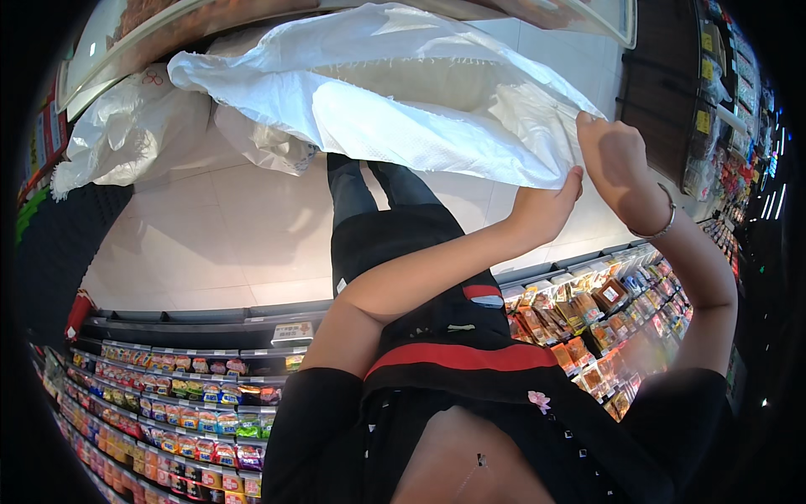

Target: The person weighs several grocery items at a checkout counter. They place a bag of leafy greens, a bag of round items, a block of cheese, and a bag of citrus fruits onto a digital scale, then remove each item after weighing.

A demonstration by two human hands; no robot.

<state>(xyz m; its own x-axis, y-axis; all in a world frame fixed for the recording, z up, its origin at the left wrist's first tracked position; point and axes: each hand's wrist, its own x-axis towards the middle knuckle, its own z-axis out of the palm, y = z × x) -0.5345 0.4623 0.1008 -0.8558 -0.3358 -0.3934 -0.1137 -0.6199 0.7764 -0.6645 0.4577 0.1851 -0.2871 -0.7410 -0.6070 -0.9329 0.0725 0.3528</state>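
A large white woven plastic sack [390, 129] spreads across the upper middle of the view, its frayed mouth gaping. Both of my hands grip its right end. My left hand [548, 208] pinches the lower corner, the arm crossing in front of my black apron. Just above and to the right, my right hand [612, 142] is closed on the upper edge of the same sack, with a bracelet [664, 217] at the wrist. Whitish plastic bags [145, 126] bulge at the sack's left, one bearing a small red mark. What the sack holds cannot be seen.
Clear-walled bins [126, 44] stand along the top edge. Shelves of packaged food [189, 416] run behind me at lower left, more packets [592, 321] at lower right. A dark display stand [658, 82] is at right. A person's dark sleeve or clothing [63, 252] shows at far left. Pale floor tiles [208, 252] lie below.
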